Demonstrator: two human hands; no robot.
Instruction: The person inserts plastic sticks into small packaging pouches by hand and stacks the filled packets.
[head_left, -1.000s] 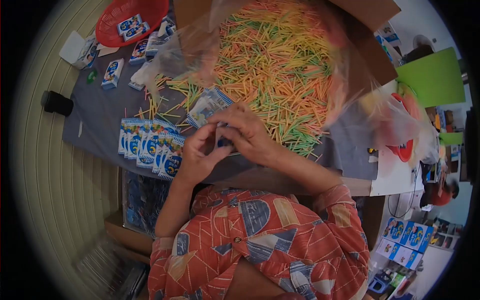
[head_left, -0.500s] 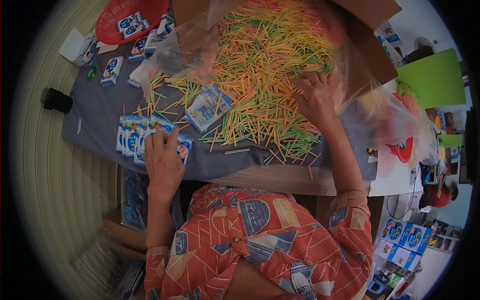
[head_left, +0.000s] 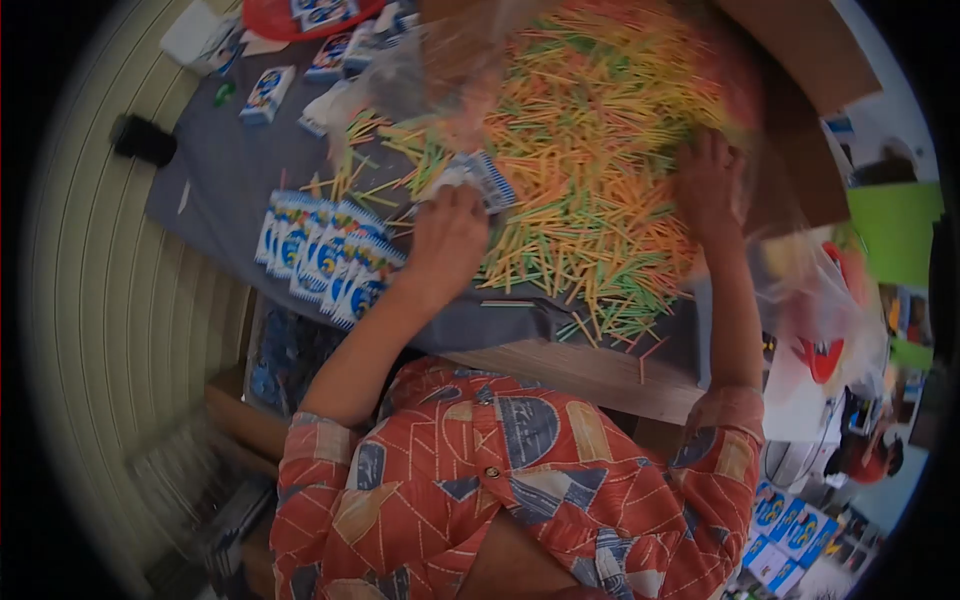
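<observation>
A large heap of thin coloured sticks (head_left: 590,150) covers the middle of the table. At its left edge my left hand (head_left: 450,238) lies over a clear packet with a blue striped edge (head_left: 492,184); its fingertips are bent on the packet, and whether they grip it cannot be told. My right hand (head_left: 711,185) is at the right side of the heap, fingers slightly bent and apart among the sticks, with nothing plainly held. Several blue and white printed packets (head_left: 322,250) lie overlapping in a fanned row to the left of my left hand.
A red basket (head_left: 270,22) and small boxes (head_left: 267,95) stand at the back left. Clear plastic film and cardboard flaps (head_left: 800,50) surround the heap. A black cylinder (head_left: 145,140) is at the far left. Another person (head_left: 866,458) is at the far right.
My left hand has moved from the row of printed packets onto the clear packet by the heap. My right hand remains at the heap's right side. The whole view has shifted and tilted.
</observation>
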